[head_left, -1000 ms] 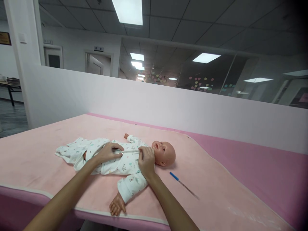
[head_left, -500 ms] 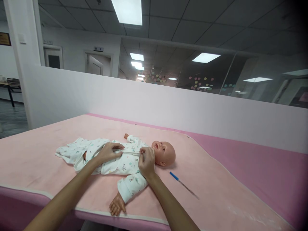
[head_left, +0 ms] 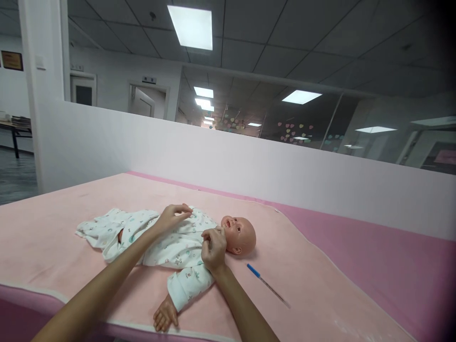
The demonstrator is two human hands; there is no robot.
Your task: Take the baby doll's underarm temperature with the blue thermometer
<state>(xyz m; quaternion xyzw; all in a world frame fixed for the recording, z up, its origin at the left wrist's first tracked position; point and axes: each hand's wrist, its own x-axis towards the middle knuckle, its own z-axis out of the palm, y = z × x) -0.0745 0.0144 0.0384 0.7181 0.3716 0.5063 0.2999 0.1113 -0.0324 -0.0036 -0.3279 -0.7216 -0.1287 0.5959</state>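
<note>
While a baby doll in a printed white outfit lies on its back, the left hand reaches over it, fingers loosely apart; the right hand curls beside its chin, possible grip unclear.

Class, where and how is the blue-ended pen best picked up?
Probably pinch the pen mid-barrel from above, coming from the right, finger and thumb across its length: it is slim and lies flat on the mat, blue end nearest the doll's head.

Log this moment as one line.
left hand: over doll's shirt; right hand: near doll's head; blue-capped stick: on pink mat
</note>
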